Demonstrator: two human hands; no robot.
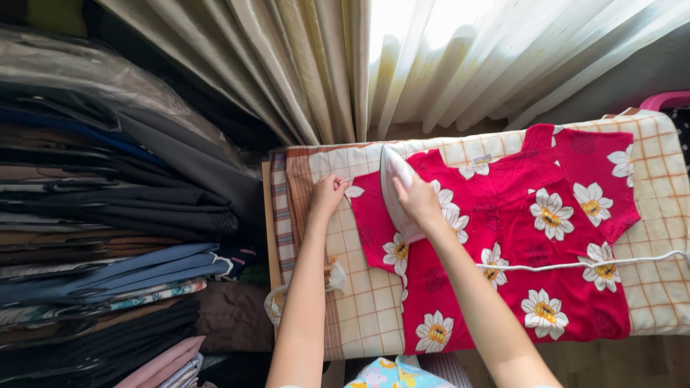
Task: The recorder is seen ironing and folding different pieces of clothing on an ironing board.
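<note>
A red garment (pixel 517 237) printed with white daisies lies flat on a checked ironing board (pixel 363 309). My right hand (pixel 419 201) grips the handle of a white iron (pixel 394 188) that rests on the garment's left sleeve. At the sleeve's hem, my left hand (pixel 328 194) pinches the fabric edge and holds it taut. The iron's white cord (pixel 575 264) runs across the garment toward the right.
Folded and hanging clothes (pixel 108 237) fill the left side, some under clear plastic. Beige and sheer curtains (pixel 374 65) hang behind the board. A small pale object (pixel 336 276) lies on the board near my left arm. A patterned cloth (pixel 395 375) shows at the bottom edge.
</note>
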